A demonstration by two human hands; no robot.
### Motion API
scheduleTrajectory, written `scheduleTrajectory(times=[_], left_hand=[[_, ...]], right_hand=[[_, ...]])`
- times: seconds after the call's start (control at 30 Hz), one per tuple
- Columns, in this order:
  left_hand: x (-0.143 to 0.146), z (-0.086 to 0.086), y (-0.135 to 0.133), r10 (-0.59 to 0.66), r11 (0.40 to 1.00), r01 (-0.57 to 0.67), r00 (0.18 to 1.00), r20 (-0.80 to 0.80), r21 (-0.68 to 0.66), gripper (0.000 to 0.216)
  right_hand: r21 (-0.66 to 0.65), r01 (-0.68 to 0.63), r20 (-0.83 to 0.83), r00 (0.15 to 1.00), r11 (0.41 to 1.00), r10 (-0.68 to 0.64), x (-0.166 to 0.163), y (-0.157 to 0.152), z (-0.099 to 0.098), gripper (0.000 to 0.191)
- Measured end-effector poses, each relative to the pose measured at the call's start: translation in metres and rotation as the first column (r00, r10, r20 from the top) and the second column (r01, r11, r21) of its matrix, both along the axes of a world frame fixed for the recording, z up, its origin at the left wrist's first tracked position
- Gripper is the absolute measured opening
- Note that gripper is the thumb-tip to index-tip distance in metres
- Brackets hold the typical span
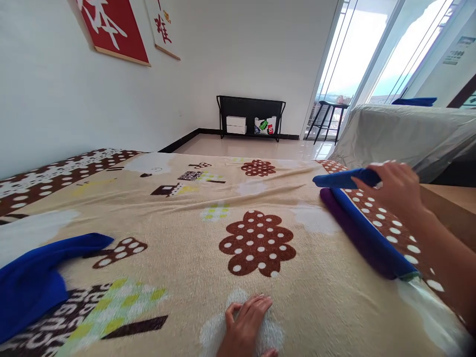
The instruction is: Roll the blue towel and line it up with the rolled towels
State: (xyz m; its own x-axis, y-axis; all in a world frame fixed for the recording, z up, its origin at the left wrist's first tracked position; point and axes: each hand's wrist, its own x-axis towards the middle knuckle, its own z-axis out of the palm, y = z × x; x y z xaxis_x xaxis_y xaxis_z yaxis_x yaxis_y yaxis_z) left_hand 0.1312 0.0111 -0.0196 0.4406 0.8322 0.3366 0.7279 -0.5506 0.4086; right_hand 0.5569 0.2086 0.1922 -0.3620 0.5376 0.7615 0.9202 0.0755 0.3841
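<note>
A beige fleece blanket (208, 238) with brown dotted flowers covers the bed. My left hand (247, 325) lies flat on it near the bottom edge, fingers apart, holding nothing. My right hand (394, 188) reaches out to the right and grips a rolled blue cloth (344, 178). Just below it a blue and purple roll of cloth (366, 235) lies along the blanket's right side. A loose blue cloth (33, 282) is spread on the blanket at the far left.
A grey covered sofa (405, 134) stands to the right of the bed. A black shelf (251, 116) with white boxes is against the far wall, and a dark stool (329, 116) sits by the glass doors. Red banners hang on the left wall.
</note>
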Motion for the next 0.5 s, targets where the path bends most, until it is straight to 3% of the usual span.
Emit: scheduleTrajectory(times=[0.07, 0.13, 0.2, 0.3, 0.5], left_hand=[[0.001, 0.0, 0.0, -0.002, 1.0, 0.002, 1.0, -0.003, 0.012, 0.058], [0.001, 0.0, 0.0, -0.013, 1.0, 0.013, 1.0, -0.002, 0.021, 0.057], [0.0, 0.0, 0.0, -0.022, 1.0, 0.022, 1.0, 0.003, 0.014, 0.057], [-0.003, 0.001, 0.001, -0.034, 0.999, 0.035, 0.999, 0.015, -0.03, 0.056], [0.0, 0.008, 0.001, -0.063, 0.994, 0.064, 0.998, 0.012, -0.084, 0.055]], right_hand=[[-0.187, -0.056, 0.23, 0.968, 0.981, 0.099, 0.011, -0.016, -0.059, 0.032], [-0.305, -0.091, 0.307, 0.933, 0.948, 0.189, 0.016, -0.037, -0.113, 0.018], [-0.358, -0.082, 0.331, 0.92, 0.93, 0.209, 0.017, -0.055, -0.152, 0.018], [-0.369, 0.011, 0.344, 0.931, 0.929, 0.126, 0.019, -0.072, -0.178, 0.024], [-0.361, 0.075, 0.266, 0.964, 0.929, 0.026, 0.027, -0.089, -0.189, 0.025]])
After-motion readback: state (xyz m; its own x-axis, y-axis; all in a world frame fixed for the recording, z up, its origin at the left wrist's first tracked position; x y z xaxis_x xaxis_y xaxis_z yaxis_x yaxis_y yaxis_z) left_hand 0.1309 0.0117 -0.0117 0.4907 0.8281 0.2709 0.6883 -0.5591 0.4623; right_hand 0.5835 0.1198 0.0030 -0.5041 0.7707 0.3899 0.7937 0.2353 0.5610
